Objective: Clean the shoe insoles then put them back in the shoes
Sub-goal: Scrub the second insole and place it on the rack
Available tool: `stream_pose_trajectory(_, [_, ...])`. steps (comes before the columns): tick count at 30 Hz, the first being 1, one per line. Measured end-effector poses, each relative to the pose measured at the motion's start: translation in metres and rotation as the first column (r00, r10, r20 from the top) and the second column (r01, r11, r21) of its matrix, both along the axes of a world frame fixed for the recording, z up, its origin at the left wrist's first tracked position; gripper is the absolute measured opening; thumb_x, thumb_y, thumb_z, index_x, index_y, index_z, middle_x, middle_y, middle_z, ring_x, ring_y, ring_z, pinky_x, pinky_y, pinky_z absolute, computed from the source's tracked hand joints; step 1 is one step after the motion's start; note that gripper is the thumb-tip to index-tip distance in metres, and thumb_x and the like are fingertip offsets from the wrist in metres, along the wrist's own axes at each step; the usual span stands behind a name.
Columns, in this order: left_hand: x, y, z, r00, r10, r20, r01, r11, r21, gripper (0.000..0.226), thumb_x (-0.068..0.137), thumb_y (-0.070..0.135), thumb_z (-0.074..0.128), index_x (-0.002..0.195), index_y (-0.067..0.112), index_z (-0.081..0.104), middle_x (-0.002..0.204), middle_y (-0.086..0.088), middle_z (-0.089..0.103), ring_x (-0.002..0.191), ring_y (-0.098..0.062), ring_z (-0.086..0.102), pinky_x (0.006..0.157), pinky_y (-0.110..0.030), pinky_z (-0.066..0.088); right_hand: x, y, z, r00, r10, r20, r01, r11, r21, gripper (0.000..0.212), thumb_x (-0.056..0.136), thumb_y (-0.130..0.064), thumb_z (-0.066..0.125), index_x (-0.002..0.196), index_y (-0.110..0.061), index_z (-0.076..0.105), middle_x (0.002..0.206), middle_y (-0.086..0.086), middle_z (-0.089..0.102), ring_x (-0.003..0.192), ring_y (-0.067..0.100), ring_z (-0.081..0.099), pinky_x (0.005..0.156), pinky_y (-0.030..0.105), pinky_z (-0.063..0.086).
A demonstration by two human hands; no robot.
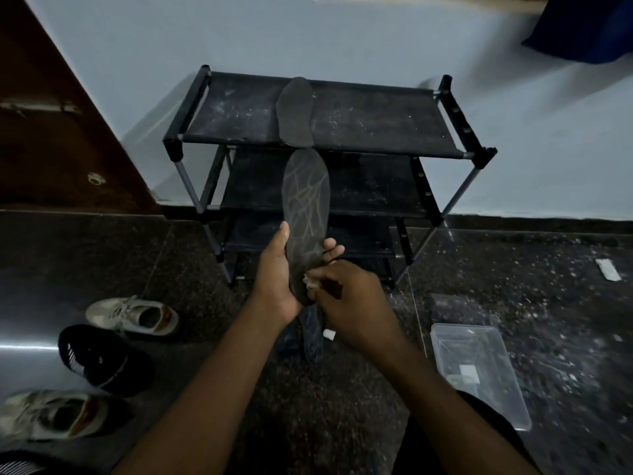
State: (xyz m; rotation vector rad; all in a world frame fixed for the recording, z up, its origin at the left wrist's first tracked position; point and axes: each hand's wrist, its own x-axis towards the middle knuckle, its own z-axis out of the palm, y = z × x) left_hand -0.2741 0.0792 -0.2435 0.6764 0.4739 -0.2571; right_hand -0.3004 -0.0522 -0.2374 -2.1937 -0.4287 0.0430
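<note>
My left hand (274,281) grips the heel end of a dark insole (306,200) with a pale crack-like pattern, holding it upright in front of the shoe rack. My right hand (349,296) pinches a small whitish wipe (310,282) and presses it against the insole's lower part. On the rack's top shelf lie two more dark insoles (295,111), overlapping. On the floor to the left stand a beige sneaker (132,315), a black sneaker (102,359) and another beige sneaker (51,414).
A black shoe rack (376,121) with several shelves stands against the pale wall. A clear plastic box (479,371) sits on the dark floor at the right. A dark object and a small white cap (329,334) lie under my hands. A brown door (44,132) is at the left.
</note>
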Motion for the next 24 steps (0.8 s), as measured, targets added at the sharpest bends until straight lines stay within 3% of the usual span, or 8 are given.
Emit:
stream_pose_trajectory(4, [0.001,-0.005,0.002,0.999,-0.036,0.016,0.036,0.999,-0.019,0.064,0.106,0.059,0.035,0.110,0.003,0.067,0.096,-0.016,0.069,0.118,-0.035,0.066,0.093,-0.047,0.053,0.005,-0.007,0.006,0.998,-0.043,-0.035,0.044,0.998,0.034,0.019,0.087,-0.009,0.075,0.105,-0.016,0.077,0.102,-0.008,0.073,0.093,0.000,0.067,0.084,0.020,0.056])
stream_pose_trajectory(6, [0.001,-0.005,0.001,0.999,-0.043,0.025,0.043,0.999,-0.020,0.065,0.105,0.059,0.036,0.109,0.004,0.070,0.097,-0.017,0.069,0.122,-0.035,0.066,0.093,-0.046,0.054,0.005,-0.007,0.010,0.999,0.025,-0.039,-0.024,1.000,0.013,0.021,0.088,-0.007,0.074,0.106,-0.016,0.078,0.104,-0.007,0.071,0.095,0.001,0.065,0.085,0.015,0.053])
stream_pose_trajectory(10, [-0.001,-0.001,-0.002,0.998,-0.054,0.040,0.055,0.998,-0.035,0.073,0.105,0.059,0.035,0.086,0.008,0.082,0.096,-0.015,0.067,0.128,-0.036,0.062,0.097,-0.046,0.054,0.003,-0.009,0.010,0.986,0.157,-0.048,-0.159,0.986,-0.044,0.022,0.087,-0.004,0.073,0.103,-0.016,0.079,0.102,-0.006,0.069,0.095,0.002,0.064,0.084,0.014,0.051])
stream_pose_trajectory(14, [-0.002,-0.007,0.000,0.997,-0.077,0.029,0.078,0.995,-0.055,0.065,0.105,0.059,0.036,0.108,0.004,0.071,0.095,-0.015,0.068,0.121,-0.034,0.066,0.091,-0.046,0.056,0.006,-0.011,0.013,0.997,0.070,-0.045,-0.072,0.997,-0.040,0.020,0.087,-0.005,0.073,0.102,-0.016,0.079,0.103,-0.007,0.071,0.096,-0.002,0.063,0.084,0.006,0.046])
stream_pose_trajectory(18, [-0.005,-0.009,-0.001,0.997,-0.074,0.021,0.074,0.996,-0.046,0.061,0.105,0.058,0.039,0.118,0.005,0.065,0.098,-0.018,0.069,0.126,-0.039,0.062,0.092,-0.046,0.058,0.005,-0.005,0.015,0.993,0.115,-0.026,-0.116,0.993,-0.035,0.018,0.089,-0.003,0.069,0.100,-0.015,0.078,0.098,-0.003,0.070,0.091,0.006,0.065,0.086,0.026,0.054])
stream_pose_trajectory(24, [-0.005,-0.009,0.000,0.994,-0.096,0.050,0.099,0.993,-0.060,0.077,0.106,0.060,0.032,0.081,0.007,0.083,0.094,-0.014,0.068,0.125,-0.035,0.062,0.095,-0.046,0.055,0.005,-0.016,0.016,0.989,0.134,-0.068,-0.137,0.989,-0.049,0.018,0.086,-0.004,0.073,0.098,-0.014,0.080,0.099,-0.006,0.075,0.092,0.002,0.067,0.082,0.014,0.053])
